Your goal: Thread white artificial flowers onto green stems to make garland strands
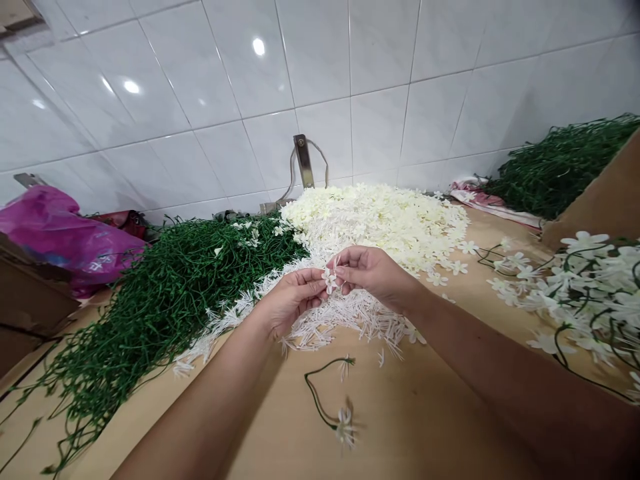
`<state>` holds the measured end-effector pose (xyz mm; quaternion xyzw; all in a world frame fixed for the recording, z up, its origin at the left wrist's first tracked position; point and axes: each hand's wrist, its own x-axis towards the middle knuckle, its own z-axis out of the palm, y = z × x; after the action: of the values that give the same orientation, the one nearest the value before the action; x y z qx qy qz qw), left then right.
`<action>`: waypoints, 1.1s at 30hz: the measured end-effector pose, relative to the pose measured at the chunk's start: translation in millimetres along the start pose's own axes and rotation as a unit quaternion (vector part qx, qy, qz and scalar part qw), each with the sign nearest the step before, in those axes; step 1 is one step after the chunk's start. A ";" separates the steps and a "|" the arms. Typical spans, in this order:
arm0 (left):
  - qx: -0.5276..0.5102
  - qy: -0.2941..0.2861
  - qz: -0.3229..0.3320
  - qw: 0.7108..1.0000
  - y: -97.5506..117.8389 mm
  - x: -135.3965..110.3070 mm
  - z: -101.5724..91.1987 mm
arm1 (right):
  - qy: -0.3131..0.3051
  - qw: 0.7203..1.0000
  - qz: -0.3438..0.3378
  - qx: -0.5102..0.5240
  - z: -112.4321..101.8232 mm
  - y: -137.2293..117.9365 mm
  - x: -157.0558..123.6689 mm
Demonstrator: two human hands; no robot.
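A small white artificial flower (330, 280) is pinched between the fingertips of my left hand (295, 293). My right hand (373, 272) is closed at the flower's other side, its thumb and index finger around a thin white stamen piece (336, 264). Both hands meet above a heap of white stamens (345, 317). Behind them rises a pile of cream-white petals (385, 220). Green plastic stems (170, 293) lie massed to the left. On the table in front of me rests a bent green stem (313, 393) with a white flower (344, 427) at its lower end.
Assembled white flowers on stems (590, 287) lie at the right, near a cardboard flap (595, 193) and more green stems (560, 167). A pink plastic bag (65, 230) and a cardboard box (30, 293) stand at the left. A tiled wall (325, 67) with a metal bracket (303, 160) borders the table.
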<state>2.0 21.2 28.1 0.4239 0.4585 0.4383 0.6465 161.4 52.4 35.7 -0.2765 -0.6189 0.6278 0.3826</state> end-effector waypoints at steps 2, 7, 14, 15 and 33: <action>-0.002 0.000 -0.002 1.000 -0.7 0.5 -1.0 | 0.007 1.000 0.009 0.018 -2.9 -0.7 -0.4; -0.009 0.001 -0.001 1.000 -2.1 0.2 -1.3 | 0.041 0.999 0.002 0.003 -6.4 0.3 1.8; -0.013 0.002 -0.002 1.000 -0.2 -0.5 0.2 | 0.079 0.974 -0.118 -0.174 1.1 6.6 1.4; -0.013 0.007 -0.005 1.000 0.2 -0.4 0.1 | 0.084 0.965 -0.141 -0.205 2.2 7.6 0.7; 0.020 0.032 0.031 0.999 0.4 -0.1 1.9 | 0.049 0.899 -0.241 -0.363 5.1 14.9 -5.0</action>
<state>3.7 20.9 28.9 0.4366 0.4739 0.4622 0.6092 157.9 46.3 20.7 -0.2691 -0.8318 0.2341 0.4253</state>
